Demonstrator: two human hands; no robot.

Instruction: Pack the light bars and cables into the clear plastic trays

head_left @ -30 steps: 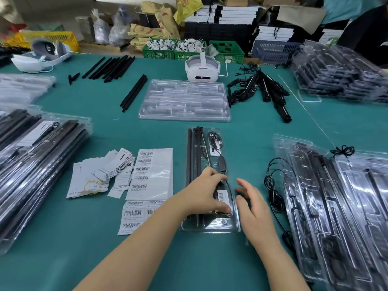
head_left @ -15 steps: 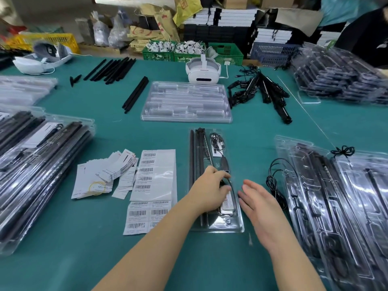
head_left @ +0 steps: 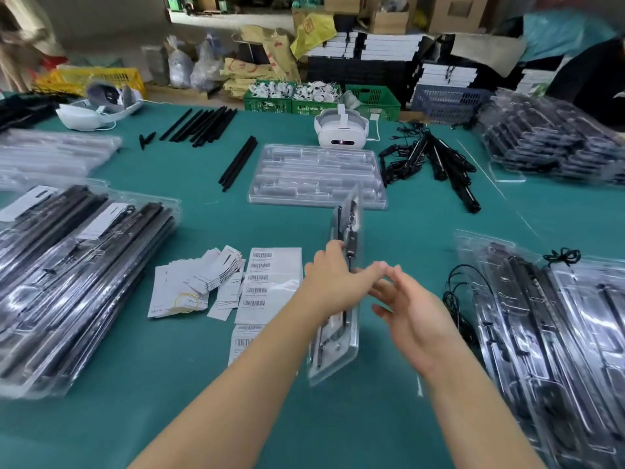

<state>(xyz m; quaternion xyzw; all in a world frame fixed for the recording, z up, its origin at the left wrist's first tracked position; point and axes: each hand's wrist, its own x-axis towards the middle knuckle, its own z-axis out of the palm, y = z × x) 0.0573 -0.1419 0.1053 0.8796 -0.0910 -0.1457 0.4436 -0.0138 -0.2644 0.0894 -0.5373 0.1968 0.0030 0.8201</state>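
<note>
Green table [head_left: 406,418] holds big stacks of packed trays at left [head_left: 77,275] and right [head_left: 558,333], far right too. An empty clear tray stack [head_left: 314,177] sits mid-table, with loose light bars [head_left: 203,125] and cabled parts [head_left: 436,160] beyond it. Barcode label sheets [head_left: 270,286] lie just left of the hands.

The filled tray [head_left: 341,333] is lifted off the table and tilted on edge, long axis pointing away, bars and cable inside. The left hand [head_left: 333,282] grips it mid-length, fingers curled round the edge. The right hand [head_left: 409,313] is open, fingers spread, near the tray; touching or not, cannot tell.

Handling, as a judgement: thin clear plastic, light, flexes and twists along its length, slick surface. Contents could slide out while tilted. Best hold is mid-length on both long edges, or one hand per end, pinching the rim flange rather than squeezing the pockets.
</note>
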